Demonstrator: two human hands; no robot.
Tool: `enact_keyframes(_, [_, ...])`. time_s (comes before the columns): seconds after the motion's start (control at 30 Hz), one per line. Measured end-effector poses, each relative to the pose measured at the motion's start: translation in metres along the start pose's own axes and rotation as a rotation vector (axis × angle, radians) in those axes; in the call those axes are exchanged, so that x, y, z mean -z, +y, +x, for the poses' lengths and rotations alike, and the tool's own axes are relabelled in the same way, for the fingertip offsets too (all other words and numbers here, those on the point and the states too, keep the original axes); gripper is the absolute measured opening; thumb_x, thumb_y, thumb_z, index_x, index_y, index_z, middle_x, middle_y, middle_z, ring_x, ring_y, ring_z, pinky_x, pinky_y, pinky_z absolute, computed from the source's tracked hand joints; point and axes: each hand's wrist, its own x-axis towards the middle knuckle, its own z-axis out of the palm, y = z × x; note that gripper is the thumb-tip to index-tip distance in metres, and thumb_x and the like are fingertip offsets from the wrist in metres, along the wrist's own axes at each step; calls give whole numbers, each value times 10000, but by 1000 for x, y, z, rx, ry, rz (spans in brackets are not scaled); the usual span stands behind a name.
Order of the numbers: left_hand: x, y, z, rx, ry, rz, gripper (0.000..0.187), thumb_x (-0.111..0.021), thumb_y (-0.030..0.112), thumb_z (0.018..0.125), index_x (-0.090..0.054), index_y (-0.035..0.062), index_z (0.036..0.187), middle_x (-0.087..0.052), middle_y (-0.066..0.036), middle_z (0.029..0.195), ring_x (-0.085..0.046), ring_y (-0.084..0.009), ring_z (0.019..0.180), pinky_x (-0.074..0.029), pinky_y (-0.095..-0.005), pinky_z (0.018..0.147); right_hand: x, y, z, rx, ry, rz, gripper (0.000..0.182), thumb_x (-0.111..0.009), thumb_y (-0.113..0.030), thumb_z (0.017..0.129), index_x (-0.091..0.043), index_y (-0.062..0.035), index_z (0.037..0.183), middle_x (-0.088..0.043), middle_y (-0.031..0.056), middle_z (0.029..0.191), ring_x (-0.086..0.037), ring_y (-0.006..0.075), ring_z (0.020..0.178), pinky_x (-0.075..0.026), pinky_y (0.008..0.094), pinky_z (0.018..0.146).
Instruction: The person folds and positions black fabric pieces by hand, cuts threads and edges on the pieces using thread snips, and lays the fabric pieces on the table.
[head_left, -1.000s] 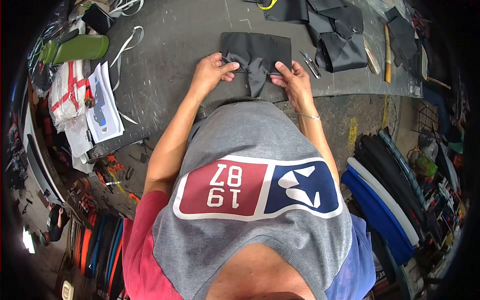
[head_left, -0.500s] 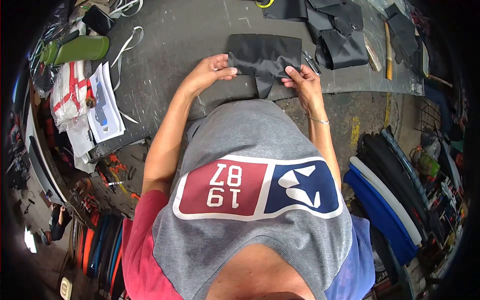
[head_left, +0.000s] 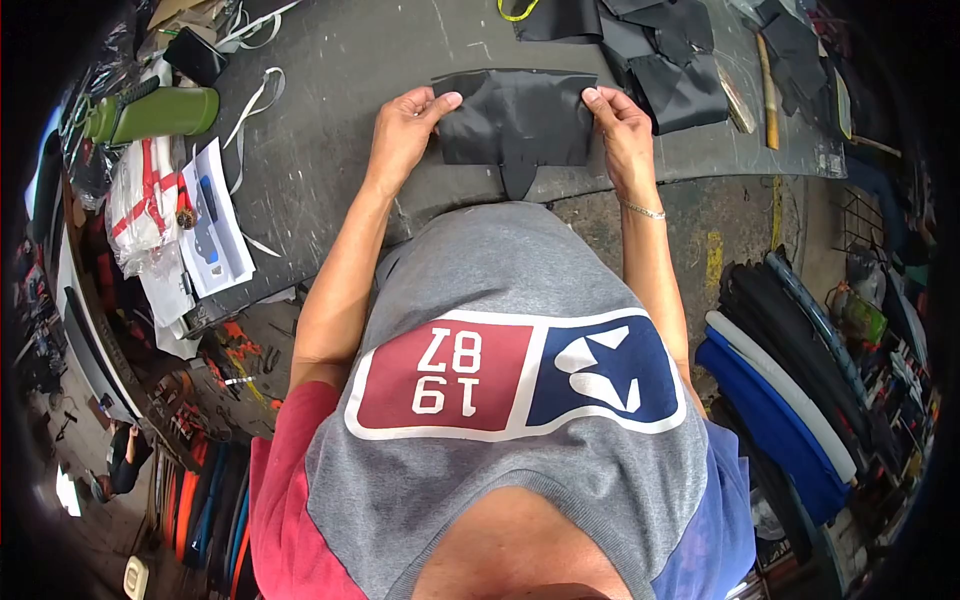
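A black fabric piece (head_left: 515,120), roughly rectangular with a narrow tab hanging from its near edge, is stretched between both hands over the dark table (head_left: 350,60). My left hand (head_left: 408,125) pinches its upper left corner between thumb and fingers. At the upper right corner, my right hand (head_left: 622,125) grips the same piece, thumb on top. The tab reaches down close to the table's near edge.
More black pieces (head_left: 680,90) lie at the back right, beside a wooden stick (head_left: 768,95). On the left are a green bottle (head_left: 165,110), printed sheets (head_left: 215,225) and a white strap (head_left: 240,130). Fabric rolls (head_left: 775,400) stand at lower right. A person (head_left: 125,460) is far left.
Both hands have moved up to the far corners of the black piece, which is now spread flatter and wider. The view has shifted slightly.
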Motion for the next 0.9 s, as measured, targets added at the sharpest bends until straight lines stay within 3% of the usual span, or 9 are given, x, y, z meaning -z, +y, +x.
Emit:
enact_keyframes(0.23, [-9,-6,10,43,37,-41,381,-770,371,929,-706,3,855,-587,44,655,-439,-37,608,-366,-254,570,-8,29,20,33,-75,30,192,-671,-247,1028,-697,-56,1019,-668,-66,940,-551,23,862,-452,213,808])
enact_keyframes(0.37, [-10,-28,21,61,-57,-277,314,-763,324,945,-729,18,885,-634,45,687,-483,-24,627,-407,-231,601,-6,31,27,-129,-152,164,174,-685,-230,1015,-691,-70,947,-680,-56,902,-565,27,805,-465,212,760])
enact_keyframes(0.47, [-8,2,11,94,-69,-369,271,-770,291,943,-722,37,864,-638,47,699,-502,-31,615,-440,-230,611,-9,21,26,-84,-124,145,245,-711,-268,992,-679,-55,876,-641,-74,793,-508,20,691,-435,223,637])
enact_keyframes(0.57, [-4,-23,26,58,-156,-322,249,-774,281,940,-734,44,875,-670,36,727,-546,-45,613,-465,-239,601,-8,28,33,-68,-112,107,263,-735,-278,971,-677,-39,878,-635,-70,777,-513,33,677,-437,231,627])
enact_keyframes(0.67, [-9,-35,36,76,-117,-230,275,-787,296,923,-750,23,925,-700,16,751,-580,-45,630,-472,-247,592,-2,63,58,71,4,-293,289,-756,-285,947,-679,-17,871,-647,-36,722,-523,74,630,-455,260,625])
enact_keyframes(0.7, [-10,-31,35,92,-58,-138,281,-791,296,917,-752,18,934,-711,-3,757,-587,-49,635,-478,-255,595,-14,56,50,156,132,-373,298,-776,-252,905,-669,12,993,-690,76,863,-608,191,749,-502,343,745])
enact_keyframes(0.77, [-13,-19,33,125,58,46,295,-798,297,906,-757,9,952,-732,-40,768,-602,-58,645,-489,-270,600,-39,22,29,615,351,-754,368,-762,-185,880,-626,12,1160,-658,172,1090,-613,331,982,-484,425,909])
enact_keyframes(0.8, [-13,-21,35,109,69,101,305,-794,296,909,-746,4,983,-734,-40,777,-619,-70,655,-498,-272,609,-46,15,25,673,260,-748,440,-728,-125,876,-571,2,1268,-586,207,1218,-534,409,1139,-432,480,1008])
enact_keyframes(0.9, [-18,-26,42,17,122,277,338,-779,286,917,-711,3,1088,-740,-66,863,-672,-131,727,-527,-294,660,-72,23,21,847,-71,-858,404,-630,-147,961,-556,-8,1333,-559,189,1370,-457,402,1356,-370,508,1138])
